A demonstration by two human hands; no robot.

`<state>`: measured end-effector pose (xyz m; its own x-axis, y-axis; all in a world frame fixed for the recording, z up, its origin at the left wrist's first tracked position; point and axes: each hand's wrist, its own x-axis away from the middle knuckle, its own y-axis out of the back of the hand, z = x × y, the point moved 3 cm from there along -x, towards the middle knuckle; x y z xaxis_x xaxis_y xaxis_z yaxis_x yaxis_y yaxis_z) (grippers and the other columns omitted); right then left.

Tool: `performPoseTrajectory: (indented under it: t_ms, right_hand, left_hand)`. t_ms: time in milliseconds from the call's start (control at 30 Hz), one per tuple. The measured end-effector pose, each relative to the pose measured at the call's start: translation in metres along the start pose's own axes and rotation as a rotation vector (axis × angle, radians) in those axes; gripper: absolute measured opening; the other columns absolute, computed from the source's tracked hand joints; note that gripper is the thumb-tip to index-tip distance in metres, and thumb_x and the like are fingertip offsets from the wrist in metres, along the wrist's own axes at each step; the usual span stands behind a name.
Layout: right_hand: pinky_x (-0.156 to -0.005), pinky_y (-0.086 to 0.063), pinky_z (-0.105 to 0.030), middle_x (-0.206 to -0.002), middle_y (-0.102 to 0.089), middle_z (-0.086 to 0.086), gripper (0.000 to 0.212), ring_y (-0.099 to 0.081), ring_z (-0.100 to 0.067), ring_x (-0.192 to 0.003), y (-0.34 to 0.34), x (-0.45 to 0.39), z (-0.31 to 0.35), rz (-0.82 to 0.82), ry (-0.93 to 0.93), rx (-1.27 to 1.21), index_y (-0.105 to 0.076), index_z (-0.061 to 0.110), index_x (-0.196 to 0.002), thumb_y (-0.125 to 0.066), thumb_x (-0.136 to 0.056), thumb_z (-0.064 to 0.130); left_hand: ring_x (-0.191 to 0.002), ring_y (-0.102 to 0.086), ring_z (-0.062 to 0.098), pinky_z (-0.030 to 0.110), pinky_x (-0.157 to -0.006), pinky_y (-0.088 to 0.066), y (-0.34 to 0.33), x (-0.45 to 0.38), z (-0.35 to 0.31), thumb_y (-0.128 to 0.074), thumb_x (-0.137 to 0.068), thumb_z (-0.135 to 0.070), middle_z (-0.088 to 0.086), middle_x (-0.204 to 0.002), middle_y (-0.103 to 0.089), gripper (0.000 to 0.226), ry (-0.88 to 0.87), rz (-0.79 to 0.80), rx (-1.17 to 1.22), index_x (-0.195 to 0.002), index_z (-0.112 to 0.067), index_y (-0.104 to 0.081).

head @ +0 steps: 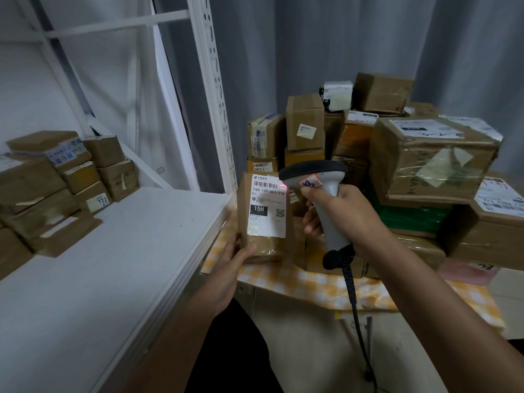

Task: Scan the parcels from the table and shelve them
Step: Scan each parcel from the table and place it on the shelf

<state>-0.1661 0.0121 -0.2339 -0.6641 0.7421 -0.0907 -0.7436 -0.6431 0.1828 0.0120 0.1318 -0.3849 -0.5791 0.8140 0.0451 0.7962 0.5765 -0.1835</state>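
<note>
My left hand grips the lower left corner of a small brown parcel, held upright over the table's front edge. Its white label faces me, with a barcode at the top and "15H" printed on it. My right hand grips the handle of a grey barcode scanner with a black head. The scanner points left at the label, and a red light spot shows at the barcode's right end. A black cable hangs down from the scanner's handle.
Several brown cardboard parcels are stacked on a table with a yellow checked cloth at the right. To the left a white shelf board carries several stacked parcels at its far left. A white shelf post stands between them.
</note>
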Motion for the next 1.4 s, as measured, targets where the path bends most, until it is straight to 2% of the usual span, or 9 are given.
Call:
performPoseTrajectory:
  t_ms: [133, 267, 433, 567, 700, 800, 1100, 1233, 1400]
  right_hand:
    - [-0.050, -0.052, -0.026, -0.065, -0.070, -0.016, 0.027, -0.068, -0.026, -0.055, 0.001, -0.002, -0.001, -0.003, 0.001, -0.009, -0.065, 0.004, -0.082, -0.063, -0.096, 0.026]
    - [-0.049, -0.051, -0.023, -0.068, -0.071, -0.018, 0.024, -0.068, -0.025, -0.055, -0.003, -0.003, -0.001, 0.013, 0.014, -0.030, -0.066, 0.003, -0.088, -0.062, -0.097, 0.026]
    - [-0.047, -0.052, -0.025, -0.068, -0.069, -0.020, 0.022, -0.065, -0.026, -0.052, -0.015, -0.007, -0.005, 0.042, 0.024, -0.071, -0.066, -0.001, -0.092, -0.062, -0.098, 0.020]
    - [-0.048, -0.053, -0.027, -0.067, -0.070, -0.018, 0.018, -0.066, -0.026, -0.053, -0.045, -0.015, -0.007, 0.116, 0.038, -0.032, -0.066, 0.005, -0.093, -0.064, -0.097, 0.022]
    - [-0.053, -0.054, -0.030, -0.071, -0.072, -0.019, 0.023, -0.069, -0.030, -0.058, -0.093, -0.017, -0.007, 0.253, 0.077, 0.057, -0.068, 0.003, -0.091, -0.064, -0.097, 0.025]
    - [-0.058, -0.059, -0.034, -0.067, -0.073, -0.016, 0.028, -0.070, -0.030, -0.057, -0.132, -0.010, -0.006, 0.330, 0.104, 0.085, -0.070, 0.002, -0.086, -0.066, -0.094, 0.029]
    - [-0.052, -0.055, -0.027, -0.069, -0.073, -0.016, 0.030, -0.068, -0.022, -0.051, -0.193, 0.019, -0.006, 0.499, 0.137, 0.137, -0.068, 0.003, -0.090, -0.068, -0.093, 0.033]
    - [-0.054, -0.056, -0.028, -0.069, -0.073, -0.014, 0.030, -0.069, -0.021, -0.051, -0.205, 0.024, -0.010, 0.531, 0.149, 0.175, -0.068, 0.004, -0.092, -0.068, -0.093, 0.034]
    - [-0.055, -0.056, -0.028, -0.071, -0.074, -0.014, 0.030, -0.070, -0.022, -0.053, -0.213, 0.025, -0.012, 0.549, 0.158, 0.195, -0.068, 0.004, -0.094, -0.067, -0.093, 0.034]
  left_hand:
    - [-0.124, -0.061, 0.013, 0.041, -0.118, -0.036, 0.000, 0.000, -0.001, -0.080, -0.077, -0.041, -0.009, -0.127, -0.070, 0.065, -0.005, -0.009, 0.002, -0.135, -0.037, -0.051]
    - [-0.124, -0.063, 0.019, 0.044, -0.107, -0.048, 0.002, 0.000, -0.009, -0.066, -0.086, -0.033, -0.001, -0.135, -0.066, 0.069, -0.024, -0.042, 0.073, -0.151, -0.029, -0.043]
    - [-0.108, -0.070, 0.017, 0.036, -0.092, -0.055, 0.015, 0.007, -0.046, -0.059, -0.096, -0.025, 0.004, -0.124, -0.071, 0.047, -0.089, -0.235, -0.023, -0.142, -0.020, -0.053]
    - [-0.117, -0.062, 0.018, 0.043, -0.107, -0.049, 0.052, 0.027, -0.101, -0.073, -0.072, -0.056, 0.001, -0.133, -0.058, 0.075, -0.102, -0.431, -0.436, -0.141, -0.037, -0.050]
    - [-0.137, -0.031, 0.034, 0.049, -0.116, -0.031, 0.093, 0.069, -0.137, -0.061, -0.064, -0.066, 0.011, -0.143, -0.034, 0.090, 0.002, -0.659, -0.960, -0.147, -0.041, -0.039]
    - [-0.137, -0.029, 0.040, 0.048, -0.116, -0.025, 0.129, 0.105, -0.144, -0.053, -0.065, -0.073, 0.023, -0.144, -0.034, 0.092, 0.106, -0.836, -1.236, -0.148, -0.034, -0.041]
    - [-0.127, -0.035, 0.047, 0.055, -0.109, -0.028, 0.214, 0.214, -0.127, -0.057, -0.086, -0.067, 0.027, -0.138, -0.035, 0.071, 0.429, -1.250, -1.372, -0.135, -0.016, -0.047]
    - [-0.128, -0.037, 0.050, 0.060, -0.108, -0.029, 0.230, 0.226, -0.118, -0.052, -0.086, -0.076, 0.030, -0.148, -0.028, 0.080, 0.495, -1.250, -1.437, -0.135, -0.014, -0.043]
    - [-0.120, -0.044, 0.047, 0.058, -0.102, -0.037, 0.257, 0.239, -0.119, -0.065, -0.093, -0.049, 0.027, -0.134, -0.036, 0.060, 0.509, -1.251, -1.413, -0.135, -0.012, -0.041]
